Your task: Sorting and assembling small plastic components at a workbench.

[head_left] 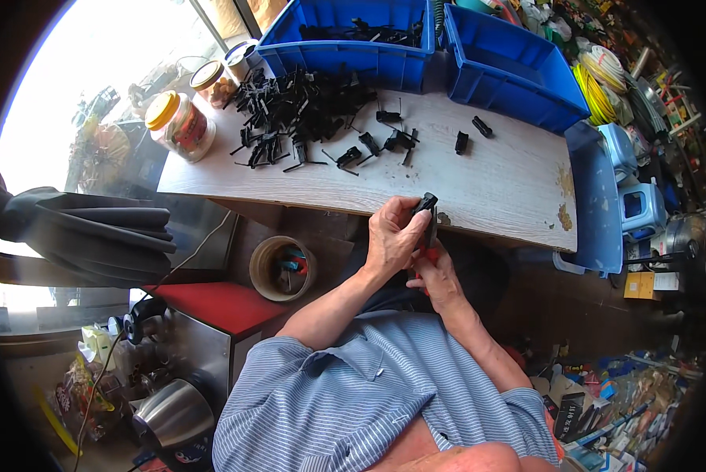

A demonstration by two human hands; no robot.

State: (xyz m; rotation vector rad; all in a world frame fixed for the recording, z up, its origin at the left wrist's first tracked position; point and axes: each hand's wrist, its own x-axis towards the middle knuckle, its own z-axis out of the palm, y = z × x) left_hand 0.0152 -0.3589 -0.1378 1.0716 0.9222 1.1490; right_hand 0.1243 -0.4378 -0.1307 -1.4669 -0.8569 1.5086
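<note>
On my remote feed, the left hand (392, 236) pinched a black part (425, 203) between thumb and fingers at the near edge of the table (510, 181). The right hand (439, 279), just off that edge, was closed around a red-handled tool (431, 256); I could not tell whether its dark head touched the part.

The table had a pale wood-grain top, with brown worn patches (564, 216) at its right end. I saw a tangled heap of black pieces (305, 102) on its left half, several with thin arms spread loose toward the middle, and two short black blocks (462, 142) right of the table's centre.

Along its far side I had two blue crates (345, 67) in view, the left one holding more black pieces. A yellow-lidded jar (184, 130) stood at the table's left end, a window (93, 79) bright beyond it.

Below the table's near edge, to the left, I made out a round bucket (255, 263) and a red-topped cabinet (211, 305). Past the table's right end were a blue tub (597, 204), light-blue stools (642, 208) and a yellow coil (594, 94) amid clutter.
</note>
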